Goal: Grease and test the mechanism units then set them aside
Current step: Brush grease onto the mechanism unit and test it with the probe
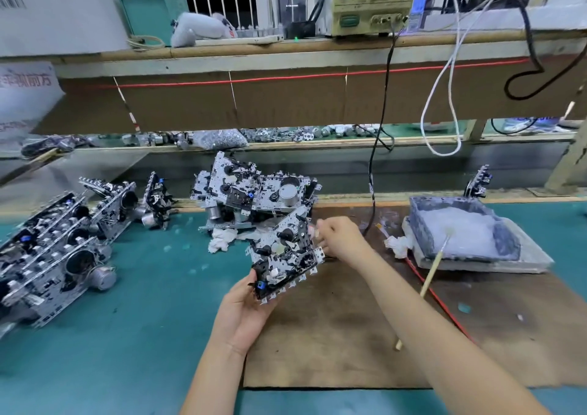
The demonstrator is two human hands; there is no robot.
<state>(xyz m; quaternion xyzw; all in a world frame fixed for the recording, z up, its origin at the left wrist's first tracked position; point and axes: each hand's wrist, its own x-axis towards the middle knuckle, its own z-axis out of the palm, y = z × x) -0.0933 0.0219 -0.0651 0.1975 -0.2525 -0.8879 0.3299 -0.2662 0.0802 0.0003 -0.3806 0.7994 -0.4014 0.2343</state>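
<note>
Unit [284, 252]: one, held tilted above the mat [333, 335], between both hands.
Left hand [244, 313]: under the unit's lower corner, fingers curled round it.
Right hand [341, 238]: blurred; fingers curled on the unit's upper right edge.
Pile [254, 192] of units: just beyond the grip.
Row [57, 249] of units: well left of it.
Tray [422, 224] of white grease, with a brush [435, 265] leaning in it: right of the grip.

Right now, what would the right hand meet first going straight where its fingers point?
The mechanism unit gripped by the left hand; the right hand looks nearly at its edge, though blurred.
</note>
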